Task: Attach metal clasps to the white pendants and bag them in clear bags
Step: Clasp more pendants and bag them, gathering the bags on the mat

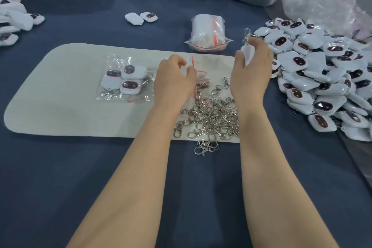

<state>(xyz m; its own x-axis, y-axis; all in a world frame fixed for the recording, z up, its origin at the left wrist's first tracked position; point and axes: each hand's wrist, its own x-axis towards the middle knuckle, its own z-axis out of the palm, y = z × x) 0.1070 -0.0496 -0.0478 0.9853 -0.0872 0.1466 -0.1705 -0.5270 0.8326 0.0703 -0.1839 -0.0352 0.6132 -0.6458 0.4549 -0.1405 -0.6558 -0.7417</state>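
A: What is the left hand (173, 78) doing?
B: It is hovering over the white mat (60, 96), its curled fingers pinching the mouth of an empty clear bag (191, 66) that has a red zip line.

A: And the right hand (251, 70)?
B: It is gripping one white pendant (248, 55) in curled fingers, raised above the mat's far right corner. A metal clasp (247, 36) is showing, blurred, at the pendant's top; whether it is attached cannot be told.

A: Where are the other parts lying?
B: A loose clasp pile (213, 115) is lying at the mat's near edge between the two forearms, with a few clasps spilling onto the blue surface (181, 187). A pendant heap (322, 78) is sitting on the surface, right of the right hand. A filled bag (124, 80), holding several pendants with clasps, is resting on the mat just left of the left hand. A bag stack (209, 34) is lying beyond the mat's far edge.
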